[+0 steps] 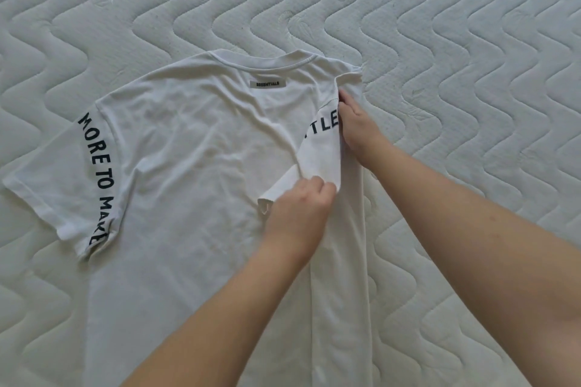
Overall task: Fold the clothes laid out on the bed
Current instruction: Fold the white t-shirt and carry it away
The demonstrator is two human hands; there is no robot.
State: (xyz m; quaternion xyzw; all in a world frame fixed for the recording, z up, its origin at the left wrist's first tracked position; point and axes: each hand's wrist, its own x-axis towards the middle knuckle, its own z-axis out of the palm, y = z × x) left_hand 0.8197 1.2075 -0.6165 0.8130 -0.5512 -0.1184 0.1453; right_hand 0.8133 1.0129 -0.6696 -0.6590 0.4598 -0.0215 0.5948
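A white T-shirt [188,151] lies flat on the quilted mattress [471,41], its lettered sleeve [78,192] spread toward nine o'clock, while the left hand [298,210] pinches the folded-in sleeve [317,151] at centre and the right hand [355,126], toward two o'clock, grips the shoulder fold.

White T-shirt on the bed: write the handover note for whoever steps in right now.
Left hand: pinches the folded-in right sleeve near its cuff.
Right hand: holds the fold edge at the shoulder.
White T-shirt: lies back up on the quilted mattress, collar away from you.
Done: right side and sleeve folded inward.
Left: flatten that sleeve, fold in the left sleeve and side, then fold the body up.
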